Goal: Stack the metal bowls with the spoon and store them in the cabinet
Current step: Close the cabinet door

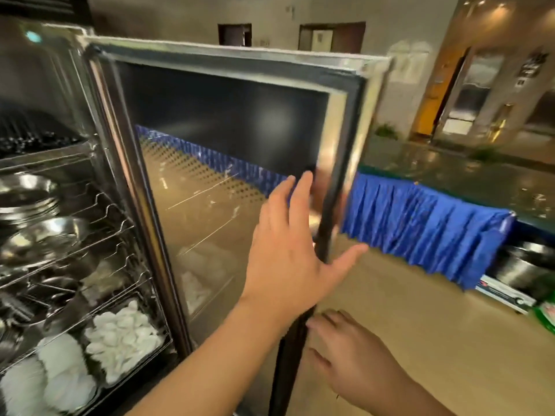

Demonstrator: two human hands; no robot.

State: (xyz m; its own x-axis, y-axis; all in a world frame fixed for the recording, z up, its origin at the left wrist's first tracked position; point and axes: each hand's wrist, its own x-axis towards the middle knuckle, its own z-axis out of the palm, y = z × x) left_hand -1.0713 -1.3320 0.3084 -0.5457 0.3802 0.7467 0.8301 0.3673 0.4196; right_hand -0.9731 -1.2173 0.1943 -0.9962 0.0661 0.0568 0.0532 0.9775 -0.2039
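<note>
The tall stainless-steel cabinet (45, 85) stands open, its glass-paned, metal-framed door (228, 139) swung out toward the camera. The left hand (288, 250) lies flat with fingers spread against the inner glass near the door's free edge, gripping nothing. The right hand (354, 355) hovers lower, fingers loosely apart beside the dark door edge, also empty. The shiny metal bowls (33, 217) sit stacked on the wire racks (114, 223) inside; white ceramic spoons (123, 334) fill a lower tray.
</note>
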